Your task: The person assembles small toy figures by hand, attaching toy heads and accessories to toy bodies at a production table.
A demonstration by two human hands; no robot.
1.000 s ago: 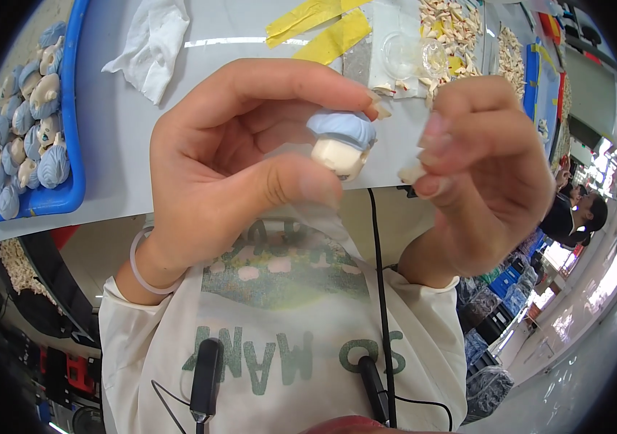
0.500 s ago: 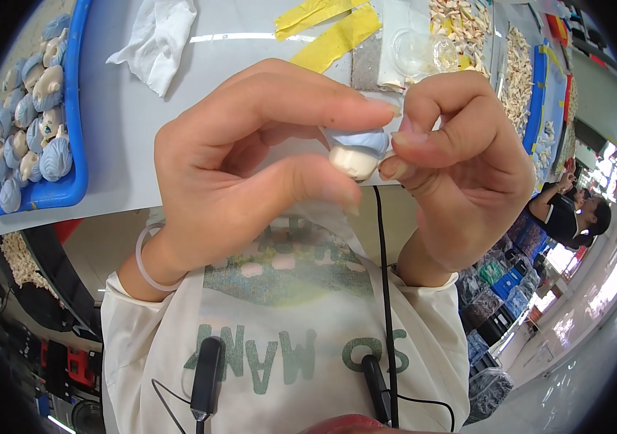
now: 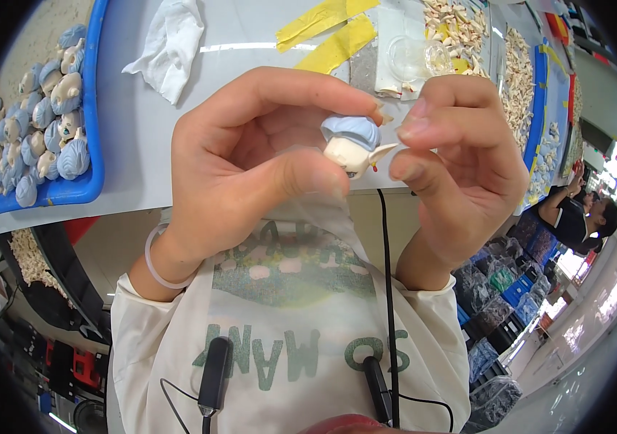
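Between the thumb and fingers of my left hand [image 3: 239,163] is a small doll head [image 3: 349,150] with moulded light-blue hair and a cream face, tilted so part of the face is hidden. A pointed, cream-coloured ear [image 3: 381,152] juts from its right side, with a tiny red spot below it. My right hand [image 3: 464,159] hovers just right of the ear, thumb and fingers apart and not touching it. I see nothing in that hand.
A blue tray [image 3: 94,108] of similar doll heads stands at the left. A white cloth [image 3: 169,50], yellow tape strips [image 3: 330,45] and a clear round lid [image 3: 406,58] lie on the table. Piles of small cream pieces [image 3: 460,29] sit at the far right. A black cable [image 3: 386,275] hangs in front.
My right thumb and fingers have let go of the doll head's side and moved apart, so the pointed ear now shows. My left hand keeps its hold and has shifted slightly.
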